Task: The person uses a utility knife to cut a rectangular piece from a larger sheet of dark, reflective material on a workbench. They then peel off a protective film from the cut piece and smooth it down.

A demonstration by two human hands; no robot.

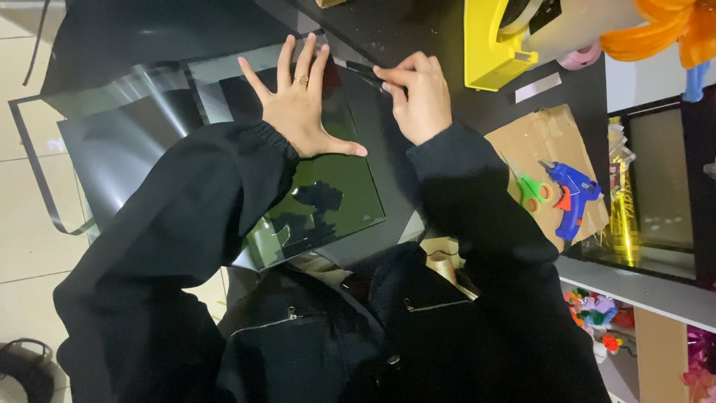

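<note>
Blue glue gun (570, 195), green scissors (532, 191), cardboard (552, 134)

Your left hand (302, 112) lies flat, palm down, fingers spread wide and pointing toward the far edge of the bench, thumb stretched out to the right. A ring sits on one finger. Your right hand (418, 97) is just beside it, curled, with thumb and fingertips pinched together and pointing left. Both forearms, in black sleeves gathered at the wrists, reach forward from your body and angle toward each other.
</note>
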